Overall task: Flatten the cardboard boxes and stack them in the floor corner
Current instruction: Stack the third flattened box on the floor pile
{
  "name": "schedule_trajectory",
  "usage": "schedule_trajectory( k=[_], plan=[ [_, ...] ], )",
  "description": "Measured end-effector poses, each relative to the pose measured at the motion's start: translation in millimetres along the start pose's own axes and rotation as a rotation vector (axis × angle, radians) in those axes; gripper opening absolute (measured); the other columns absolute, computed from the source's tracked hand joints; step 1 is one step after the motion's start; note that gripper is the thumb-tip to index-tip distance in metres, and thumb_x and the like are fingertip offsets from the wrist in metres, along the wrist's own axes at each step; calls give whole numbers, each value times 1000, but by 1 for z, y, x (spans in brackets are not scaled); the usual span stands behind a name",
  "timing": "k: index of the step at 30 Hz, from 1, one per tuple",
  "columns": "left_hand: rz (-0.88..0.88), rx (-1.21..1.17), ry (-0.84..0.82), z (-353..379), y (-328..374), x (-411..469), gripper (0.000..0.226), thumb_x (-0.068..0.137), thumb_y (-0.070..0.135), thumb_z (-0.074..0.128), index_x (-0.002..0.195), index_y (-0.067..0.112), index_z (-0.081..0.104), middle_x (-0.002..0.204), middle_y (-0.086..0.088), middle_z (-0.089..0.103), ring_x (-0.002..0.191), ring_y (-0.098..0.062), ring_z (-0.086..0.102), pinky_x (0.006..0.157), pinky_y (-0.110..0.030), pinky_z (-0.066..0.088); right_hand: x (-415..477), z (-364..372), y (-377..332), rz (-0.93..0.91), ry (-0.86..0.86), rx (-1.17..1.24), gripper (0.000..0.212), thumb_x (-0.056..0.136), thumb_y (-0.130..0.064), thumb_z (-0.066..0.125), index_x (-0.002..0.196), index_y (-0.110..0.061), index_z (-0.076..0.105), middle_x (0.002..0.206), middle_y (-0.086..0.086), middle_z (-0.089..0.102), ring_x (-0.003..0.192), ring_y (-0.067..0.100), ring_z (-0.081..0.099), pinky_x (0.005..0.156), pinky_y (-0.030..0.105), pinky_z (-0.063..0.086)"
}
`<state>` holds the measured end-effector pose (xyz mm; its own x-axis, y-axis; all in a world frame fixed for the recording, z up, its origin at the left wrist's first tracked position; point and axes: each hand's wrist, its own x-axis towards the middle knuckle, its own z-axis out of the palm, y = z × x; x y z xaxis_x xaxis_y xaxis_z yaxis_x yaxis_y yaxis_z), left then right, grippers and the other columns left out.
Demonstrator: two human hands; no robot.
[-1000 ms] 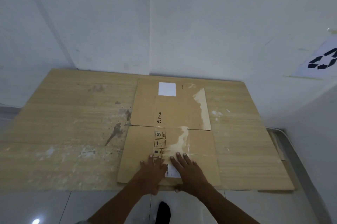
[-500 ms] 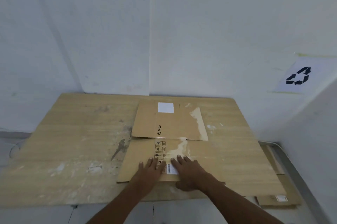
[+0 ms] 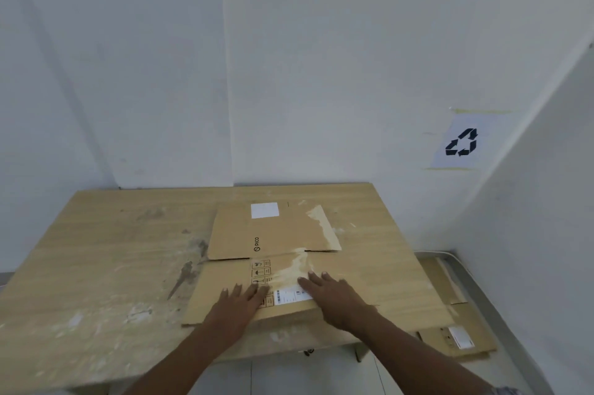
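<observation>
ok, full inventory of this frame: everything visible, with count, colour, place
flattened box: 1, brown, lying flat mid-table, white labels and black print on it
table: 1, light wood, stained, against the wall
flattened cardboard on floor: a few pieces at least, brown, right of the table near the corner
recycling sign: 1, white sheet with black symbol, taped on the right of the wall
left hand: 1, flat on the box's near end
right hand: 1, flat on the box beside it

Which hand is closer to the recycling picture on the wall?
The right hand. It lies flat on the cardboard box, on the side toward the recycling sign up on the wall. The left hand rests beside it, on the side away from the sign.
</observation>
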<state>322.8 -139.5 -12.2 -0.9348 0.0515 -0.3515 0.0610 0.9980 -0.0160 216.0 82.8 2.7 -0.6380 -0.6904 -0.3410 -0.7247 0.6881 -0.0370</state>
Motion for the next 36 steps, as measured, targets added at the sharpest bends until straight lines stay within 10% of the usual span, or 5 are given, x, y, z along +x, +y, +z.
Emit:
schedule_trajectory(
  k=[36],
  plan=[
    [223,79,128,-166,465,265,69,90,17,42,154,26,16,155,-5,36,125,-29,50,87,-43,51,-210,30,527,244,214,66,76,90,6,45,149,-37,23,158,2,31,141,30,35,106,52,37]
  ],
)
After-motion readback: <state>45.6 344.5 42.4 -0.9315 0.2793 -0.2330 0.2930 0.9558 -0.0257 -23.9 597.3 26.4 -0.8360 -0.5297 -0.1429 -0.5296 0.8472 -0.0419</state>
